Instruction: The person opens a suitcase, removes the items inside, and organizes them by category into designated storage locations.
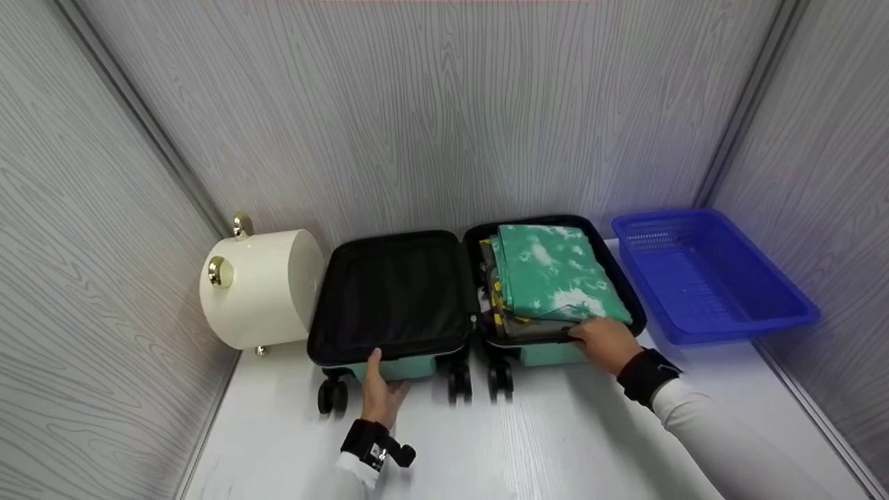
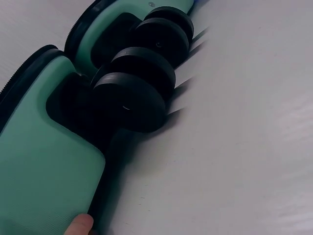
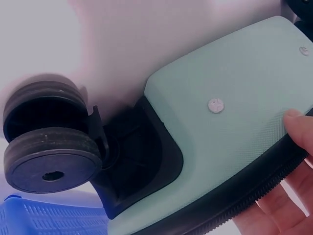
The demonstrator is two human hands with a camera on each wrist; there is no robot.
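A small mint-green suitcase lies spread open with its wheels toward me. Its left half shows a bare black lining. In its right half sits a stack of folded cloth, topped by a green and white tie-dye piece. My left hand holds the front wall of the left half, thumb up at the rim; a fingertip shows at the shell's lower edge in the left wrist view. My right hand pinches the right half's front rim, thumb outside on the green shell, fingers over the zipper edge.
A cream cylindrical container with gold-coloured knobs lies on its side at the left. To the right stands a blue plastic basket. Black caster wheels stick out in front of the suitcase. Grey wood-patterned panels enclose the white table.
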